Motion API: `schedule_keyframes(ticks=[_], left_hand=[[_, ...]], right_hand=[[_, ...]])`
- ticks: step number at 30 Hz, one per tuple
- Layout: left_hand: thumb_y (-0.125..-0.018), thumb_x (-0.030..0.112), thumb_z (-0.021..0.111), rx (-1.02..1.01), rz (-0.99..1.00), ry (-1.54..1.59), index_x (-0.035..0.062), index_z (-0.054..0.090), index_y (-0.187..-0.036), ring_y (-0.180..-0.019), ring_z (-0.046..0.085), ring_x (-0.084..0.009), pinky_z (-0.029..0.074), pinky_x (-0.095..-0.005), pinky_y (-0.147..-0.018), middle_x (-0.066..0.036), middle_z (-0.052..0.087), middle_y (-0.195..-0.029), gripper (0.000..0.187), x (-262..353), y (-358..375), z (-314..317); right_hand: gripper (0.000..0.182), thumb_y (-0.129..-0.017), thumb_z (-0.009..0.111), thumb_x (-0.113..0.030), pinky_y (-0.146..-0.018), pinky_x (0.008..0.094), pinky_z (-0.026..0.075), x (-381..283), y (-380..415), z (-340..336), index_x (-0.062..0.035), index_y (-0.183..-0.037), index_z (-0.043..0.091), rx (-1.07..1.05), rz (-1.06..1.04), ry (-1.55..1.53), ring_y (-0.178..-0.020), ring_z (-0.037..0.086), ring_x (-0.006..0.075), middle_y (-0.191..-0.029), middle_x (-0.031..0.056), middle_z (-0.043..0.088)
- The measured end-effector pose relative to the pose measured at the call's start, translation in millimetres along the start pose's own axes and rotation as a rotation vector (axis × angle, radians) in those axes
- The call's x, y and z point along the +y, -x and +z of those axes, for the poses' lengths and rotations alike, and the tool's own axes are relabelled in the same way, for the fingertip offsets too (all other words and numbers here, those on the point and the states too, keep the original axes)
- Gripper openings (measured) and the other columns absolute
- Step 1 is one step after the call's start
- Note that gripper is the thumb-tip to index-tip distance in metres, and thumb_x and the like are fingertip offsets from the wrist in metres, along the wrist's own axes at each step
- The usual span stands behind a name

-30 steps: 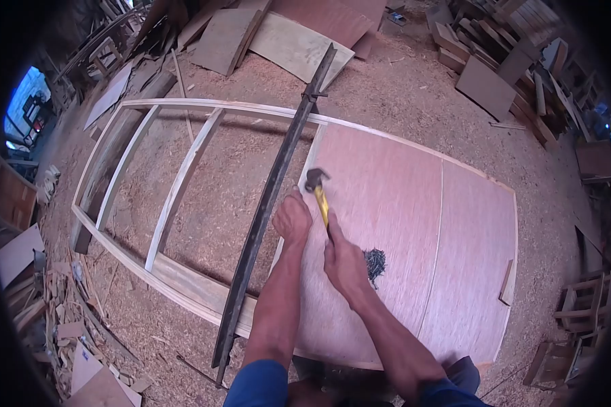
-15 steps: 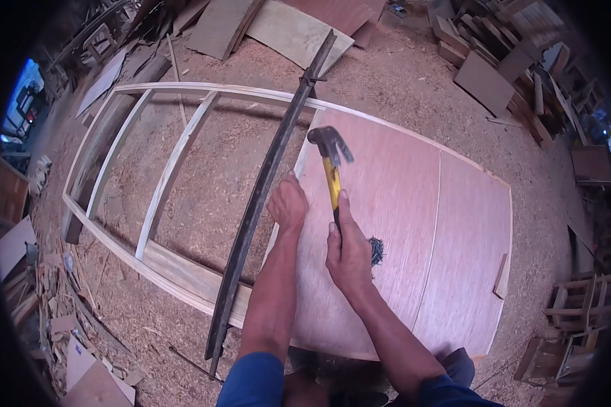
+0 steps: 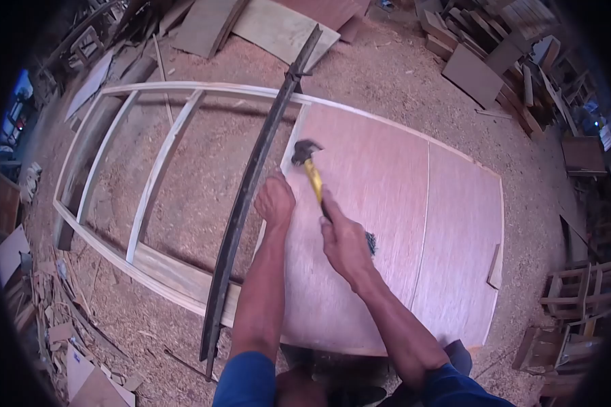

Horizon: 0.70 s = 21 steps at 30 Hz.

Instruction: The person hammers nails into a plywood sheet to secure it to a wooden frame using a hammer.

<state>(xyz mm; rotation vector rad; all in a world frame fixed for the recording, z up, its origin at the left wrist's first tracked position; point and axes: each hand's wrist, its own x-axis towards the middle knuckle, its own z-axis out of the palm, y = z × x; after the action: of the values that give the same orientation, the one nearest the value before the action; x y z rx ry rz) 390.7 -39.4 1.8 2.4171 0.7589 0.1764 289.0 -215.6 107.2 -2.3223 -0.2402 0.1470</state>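
My right hand point(image 3: 346, 244) is wrapped round the handle of a hammer point(image 3: 312, 176) with a yellow shaft; its blurred head is over the left edge of a pinkish plywood panel point(image 3: 366, 203). Just left of the hammer, my left hand point(image 3: 275, 198) is closed at the panel's edge on the frame crosspiece; what its fingers hold, if anything, is hidden. The panel covers the right part of a pale wooden frame point(image 3: 163, 169). A small dark pile of nails point(image 3: 371, 243) lies on the panel, partly behind my right hand.
A long dark metal bar clamp point(image 3: 251, 169) crosses the frame left of my left hand. A small wood block point(image 3: 495, 266) lies at the panel's right edge. Boards point(image 3: 285, 30) lie on the floor beyond, with scrap wood point(image 3: 47, 305) at left and stacked pieces point(image 3: 475, 74) at upper right.
The hammer head has tilted and come down towards the panel's left edge, nearer my left hand. The whole view has shifted slightly, moving the frame a little left.
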Motion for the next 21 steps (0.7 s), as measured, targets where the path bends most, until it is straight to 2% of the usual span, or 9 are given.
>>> schedule_keyframes(ticks=[3,6,9,10,12,14,16,19,21], left_hand=[[-0.119,0.051,0.043,-0.048,-0.055,-0.012,-0.0028,0.08,-0.115,-0.113,0.076,-0.0524,0.054,-0.0615,-0.102,-0.033,0.08,-0.114,0.065,21.9,12.6,-22.7],[-0.116,0.049,0.052,-0.134,-0.103,-0.01,-0.0029,0.075,-0.129,-0.118,0.073,-0.0516,0.052,-0.0599,-0.105,-0.032,0.077,-0.122,0.058,33.4,17.6,-37.8],[-0.111,0.04,0.061,0.165,0.135,0.023,-0.0036,0.07,-0.138,-0.123,0.068,-0.0504,0.05,-0.0591,-0.107,-0.03,0.073,-0.128,0.052,1.0,16.3,0.5],[-0.105,0.029,0.069,0.271,0.294,0.087,-0.0014,0.064,-0.145,-0.126,0.063,-0.0488,0.048,-0.0583,-0.11,-0.026,0.07,-0.13,0.05,-3.1,26.3,3.7],[-0.101,0.02,0.074,0.192,0.575,0.315,0.0043,0.072,-0.137,-0.127,0.062,-0.0456,0.046,-0.0578,-0.112,-0.021,0.07,-0.132,0.04,3.4,67.9,-13.9],[-0.092,0.016,0.085,-0.024,0.875,0.517,0.0084,0.078,-0.126,-0.127,0.063,-0.0425,0.046,-0.0568,-0.112,-0.018,0.069,-0.133,0.035,4.6,117.4,-23.2],[-0.084,0.02,0.093,-0.165,0.922,0.477,0.01,0.081,-0.117,-0.129,0.063,-0.0388,0.046,-0.0551,-0.111,-0.016,0.069,-0.136,0.036,12.4,145.7,-35.3],[-0.078,0.023,0.097,-0.276,0.954,0.354,0.0105,0.082,-0.117,-0.128,0.063,-0.0368,0.047,-0.053,-0.11,-0.014,0.07,-0.136,0.043,12.1,177.2,-24.5],[-0.081,0.017,0.093,-0.273,0.883,0.421,0.0107,0.083,-0.114,-0.127,0.064,-0.0344,0.048,-0.0501,-0.108,-0.012,0.07,-0.136,0.035,9.8,182.4,-13.9]], right_hand=[[0.078,-0.108,0.063,-0.006,-0.077,0.046,0.059,8.0,65.0,-37.7,-0.016,-0.179,0.033,0.267,-0.016,-0.192,-0.079,0.075,0.0307,-0.092,0.0161,0.074],[0.077,-0.106,0.065,-0.005,-0.073,0.034,0.054,24.6,118.5,-88.3,-0.0131,-0.177,0.038,0.117,0.377,-0.302,-0.077,0.062,0.0155,-0.088,0.0064,0.063],[0.074,-0.104,0.064,-0.006,-0.071,0.0287,0.049,64.3,174.4,-99.1,-0.0113,-0.174,0.044,0.18,0.435,-0.323,-0.078,0.052,0.0105,-0.087,0.0021,0.054],[0.073,-0.104,0.064,-0.005,-0.071,0.0289,0.049,70.2,194.1,-99.6,-0.0105,-0.174,0.044,0.187,0.485,-0.344,-0.078,0.053,0.0104,-0.087,0.0021,0.054],[0.072,-0.104,0.064,-0.005,-0.071,0.0293,0.05,80.2,226.6,-97.7,-0.0088,-0.173,0.046,0.193,0.575,-0.386,-0.077,0.054,0.0101,-0.086,0.002,0.053],[0.071,-0.104,0.063,-0.005,-0.071,0.0294,0.05,97.0,256.3,-86.1,-0.0074,-0.173,0.045,0.204,0.587,-0.355,-0.077,0.054,0.0103,-0.087,0.0017,0.054],[0.07,-0.105,0.063,-0.005,-0.071,0.029,0.049,95.8,264.7,-82.9,-0.0062,-0.173,0.044,0.205,0.624,-0.368,-0.077,0.052,0.0107,-0.088,0.0017,0.053],[0.069,-0.107,0.062,-0.005,-0.073,0.0276,0.047,94.2,266.0,-76.3,-0.0057,-0.173,0.044,0.175,0.564,-0.292,-0.079,0.049,0.0106,-0.09,0.0021,0.052],[0.068,-0.108,0.062,-0.005,-0.074,0.0267,0.046,92.1,265.0,-71.5,-0.0052,-0.173,0.043,0.176,0.576,-0.323,-0.08,0.048,0.0104,-0.091,0.0017,0.05]])
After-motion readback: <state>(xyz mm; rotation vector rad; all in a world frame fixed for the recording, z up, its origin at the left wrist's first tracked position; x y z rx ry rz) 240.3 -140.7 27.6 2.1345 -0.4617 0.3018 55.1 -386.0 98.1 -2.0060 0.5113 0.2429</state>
